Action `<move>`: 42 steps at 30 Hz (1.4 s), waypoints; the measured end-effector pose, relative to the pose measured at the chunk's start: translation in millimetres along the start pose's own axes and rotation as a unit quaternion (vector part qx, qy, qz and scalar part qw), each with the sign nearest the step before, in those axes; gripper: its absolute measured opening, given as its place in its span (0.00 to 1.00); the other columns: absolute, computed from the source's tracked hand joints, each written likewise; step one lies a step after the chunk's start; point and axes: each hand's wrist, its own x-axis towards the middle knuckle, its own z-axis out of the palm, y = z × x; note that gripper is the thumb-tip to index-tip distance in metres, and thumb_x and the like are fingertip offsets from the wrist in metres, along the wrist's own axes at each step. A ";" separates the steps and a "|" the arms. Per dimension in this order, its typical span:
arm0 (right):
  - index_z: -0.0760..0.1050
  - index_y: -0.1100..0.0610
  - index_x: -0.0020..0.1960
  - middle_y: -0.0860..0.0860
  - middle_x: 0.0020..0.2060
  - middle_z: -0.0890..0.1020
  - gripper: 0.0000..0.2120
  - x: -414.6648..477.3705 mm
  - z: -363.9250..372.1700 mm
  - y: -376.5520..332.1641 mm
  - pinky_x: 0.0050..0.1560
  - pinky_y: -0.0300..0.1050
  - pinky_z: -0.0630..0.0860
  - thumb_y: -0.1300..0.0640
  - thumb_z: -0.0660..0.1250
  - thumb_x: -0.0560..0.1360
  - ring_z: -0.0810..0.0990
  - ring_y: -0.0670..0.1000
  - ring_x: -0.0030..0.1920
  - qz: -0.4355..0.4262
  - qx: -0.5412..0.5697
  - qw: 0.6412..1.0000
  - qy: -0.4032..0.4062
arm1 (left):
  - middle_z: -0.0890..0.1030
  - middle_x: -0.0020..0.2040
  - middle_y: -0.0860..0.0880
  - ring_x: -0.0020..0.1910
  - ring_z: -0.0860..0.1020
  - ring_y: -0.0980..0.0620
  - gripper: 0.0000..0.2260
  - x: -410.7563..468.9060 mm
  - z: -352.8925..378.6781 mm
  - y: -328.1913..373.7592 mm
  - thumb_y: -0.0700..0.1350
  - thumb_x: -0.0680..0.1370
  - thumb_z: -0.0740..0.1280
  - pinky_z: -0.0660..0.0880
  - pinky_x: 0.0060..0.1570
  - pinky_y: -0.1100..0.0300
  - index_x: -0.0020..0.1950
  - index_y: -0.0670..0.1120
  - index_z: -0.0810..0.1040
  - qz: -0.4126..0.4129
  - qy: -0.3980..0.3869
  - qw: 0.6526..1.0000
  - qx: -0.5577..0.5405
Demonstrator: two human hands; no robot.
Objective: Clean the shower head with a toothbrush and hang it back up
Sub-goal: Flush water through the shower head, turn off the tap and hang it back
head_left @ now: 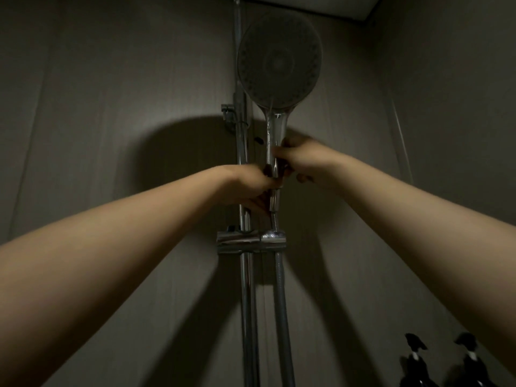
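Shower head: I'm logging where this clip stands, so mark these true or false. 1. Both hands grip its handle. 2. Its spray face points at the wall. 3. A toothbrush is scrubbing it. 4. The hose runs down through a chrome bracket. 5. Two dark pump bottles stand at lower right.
1. True: the left hand and right hand hold the handle of the shower head.
2. False: the spray face points toward the camera.
3. False: no toothbrush is visible.
4. True: the hose passes through the chrome bracket.
5. True: pump bottles stand there.
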 end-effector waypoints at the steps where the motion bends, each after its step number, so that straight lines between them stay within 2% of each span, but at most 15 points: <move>1: 0.70 0.55 0.47 0.50 0.33 0.74 0.08 -0.4 2.3 0.6 0.26 0.38 0.64 0.52 0.58 0.81 0.71 0.47 0.32 0.005 -0.005 1.000 -0.003 | 0.76 0.44 0.43 0.43 0.78 0.46 0.12 -1.3 1.1 -2.0 0.44 0.82 0.57 0.76 0.54 0.52 0.65 0.42 0.67 0.001 -0.002 1.000 -0.002; 3: 0.70 0.56 0.50 0.50 0.33 0.73 0.08 -2.2 7.0 1.9 0.27 0.38 0.64 0.52 0.58 0.81 0.71 0.46 0.31 0.009 -0.010 1.000 -0.008 | 0.76 0.44 0.42 0.44 0.78 0.44 0.10 -2.5 3.5 -5.8 0.44 0.82 0.56 0.76 0.55 0.50 0.62 0.44 0.67 0.001 -0.006 1.000 -0.001; 4: 0.70 0.57 0.49 0.51 0.32 0.73 0.08 -3.3 8.8 2.2 0.25 0.38 0.65 0.52 0.58 0.81 0.72 0.46 0.29 0.008 -0.011 1.000 -0.009 | 0.76 0.44 0.42 0.44 0.78 0.43 0.08 -2.7 4.6 -7.9 0.44 0.82 0.56 0.76 0.55 0.49 0.60 0.44 0.67 0.000 -0.007 1.000 -0.002; 7: 0.68 0.54 0.39 0.51 0.30 0.71 0.13 -6.0 11.7 3.6 0.17 0.33 0.62 0.53 0.58 0.81 0.70 0.42 0.20 0.004 -0.019 1.000 -0.011 | 0.75 0.42 0.42 0.41 0.78 0.44 0.05 -1.6 8.4 -15.4 0.44 0.82 0.56 0.76 0.58 0.47 0.50 0.44 0.69 -0.003 -0.006 1.000 -0.010; 12: 0.67 0.52 0.38 0.50 0.30 0.72 0.13 -8.2 17.5 10.3 0.17 0.33 0.62 0.51 0.59 0.80 0.68 0.46 0.26 0.009 -0.017 1.000 -0.013 | 0.74 0.40 0.44 0.38 0.76 0.49 0.08 2.1 12.6 -22.1 0.42 0.82 0.57 0.76 0.55 0.51 0.43 0.46 0.69 -0.004 0.012 1.000 0.004; 15: 0.69 0.53 0.41 0.50 0.31 0.72 0.11 -10.3 18.9 12.8 0.23 0.37 0.64 0.51 0.58 0.80 0.68 0.47 0.28 0.011 -0.006 1.000 -0.012 | 0.74 0.42 0.44 0.43 0.77 0.46 0.07 2.6 13.9 -23.7 0.42 0.81 0.58 0.77 0.56 0.49 0.43 0.47 0.69 0.002 0.007 1.000 0.013; 18: 0.70 0.54 0.43 0.51 0.31 0.72 0.10 -13.5 18.7 14.1 0.18 0.33 0.63 0.51 0.58 0.81 0.68 0.47 0.28 0.010 0.000 1.000 -0.004 | 0.74 0.46 0.42 0.45 0.77 0.46 0.06 -0.3 14.3 -24.4 0.41 0.81 0.58 0.78 0.49 0.52 0.45 0.46 0.70 0.006 0.008 1.000 0.013; 22: 0.70 0.53 0.42 0.51 0.32 0.73 0.10 -15.3 16.8 16.2 0.19 0.33 0.64 0.51 0.58 0.81 0.69 0.47 0.28 0.013 0.003 1.000 -0.011 | 0.74 0.47 0.43 0.50 0.76 0.45 0.05 -2.6 14.8 -23.1 0.44 0.82 0.57 0.77 0.49 0.55 0.54 0.44 0.70 0.003 0.009 0.999 0.036; 26: 0.71 0.56 0.53 0.50 0.33 0.73 0.09 -17.9 12.3 16.7 0.23 0.34 0.65 0.51 0.57 0.81 0.70 0.46 0.29 0.020 0.015 1.000 -0.018 | 0.74 0.42 0.45 0.43 0.76 0.47 0.07 1.4 16.2 -22.3 0.45 0.82 0.57 0.77 0.51 0.52 0.47 0.46 0.72 0.003 0.011 0.998 0.057; 29: 0.71 0.57 0.52 0.50 0.32 0.73 0.09 -18.1 11.6 16.9 0.22 0.34 0.64 0.51 0.58 0.81 0.69 0.45 0.29 0.032 0.025 0.999 -0.014 | 0.74 0.42 0.44 0.46 0.75 0.45 0.09 5.2 16.7 -23.7 0.47 0.82 0.57 0.75 0.58 0.47 0.44 0.46 0.72 0.006 0.011 0.996 0.086; 32: 0.71 0.58 0.51 0.51 0.32 0.72 0.10 -17.7 10.9 17.0 0.20 0.33 0.63 0.52 0.57 0.81 0.68 0.46 0.28 0.037 0.026 0.999 -0.015 | 0.73 0.40 0.46 0.47 0.74 0.44 0.10 8.3 16.9 -24.8 0.47 0.82 0.57 0.74 0.61 0.45 0.42 0.48 0.71 0.006 0.008 0.995 0.097; 37: 0.70 0.56 0.41 0.52 0.31 0.72 0.12 -13.9 8.7 18.9 0.18 0.32 0.62 0.52 0.58 0.81 0.67 0.46 0.27 0.039 0.030 0.999 -0.016 | 0.71 0.37 0.47 0.43 0.72 0.46 0.11 9.3 19.1 -25.2 0.46 0.81 0.58 0.74 0.55 0.48 0.39 0.49 0.70 0.038 0.028 0.992 0.120; 39: 0.70 0.55 0.44 0.52 0.32 0.73 0.10 -12.6 7.6 19.0 0.19 0.33 0.62 0.52 0.58 0.81 0.68 0.46 0.28 0.035 0.019 0.999 -0.023 | 0.71 0.36 0.48 0.42 0.72 0.47 0.11 6.8 20.5 -24.2 0.46 0.82 0.57 0.72 0.51 0.51 0.39 0.49 0.70 0.050 0.027 0.991 0.122; 42: 0.70 0.55 0.53 0.51 0.34 0.74 0.07 -13.0 8.4 19.4 0.20 0.33 0.63 0.51 0.58 0.81 0.69 0.46 0.29 0.031 0.015 0.999 -0.021 | 0.71 0.36 0.48 0.45 0.72 0.46 0.11 3.4 19.9 -24.5 0.46 0.82 0.57 0.71 0.51 0.52 0.39 0.50 0.69 0.059 0.028 0.990 0.122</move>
